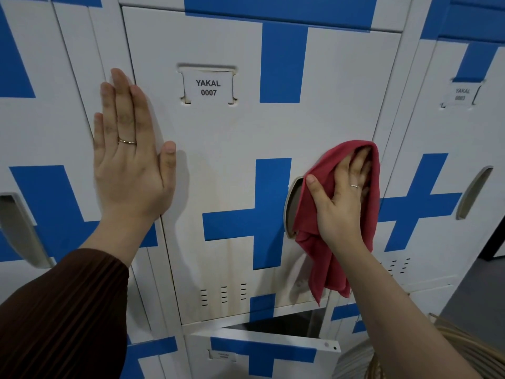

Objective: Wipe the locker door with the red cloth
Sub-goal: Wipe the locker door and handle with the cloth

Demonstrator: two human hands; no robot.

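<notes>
Against the locker door (232, 138), labelled YAKAL 0007 on its name card (208, 87), we list the following. Left hand (128, 160): flat, fingers together and thumb out, palm pressed on the door's left edge where it meets the neighbouring locker; it grasps nothing and serves as a brace. Right hand (341, 198): grip closed on the red cloth (322, 250), fingers tucked into the upper fold, thumb spread across the front. Red cloth: bunched at the door's right side, covering part of the recessed handle (292, 203), its loose tail hanging down toward the lower edge. Door surface: white with blue cross markings (270, 214); faint yellowish streaks show near the vent slots (224, 294) at the bottom.

To wipe well, we judge that the cloth should be flattened under the palm for broader contact, worked in overlapping passes, with the brace kept on so the door does not rattle. The streaked lower area likely needs firmer pressure. The lower locker door (262, 351) stands ajar; the dangling tail could catch there.
</notes>
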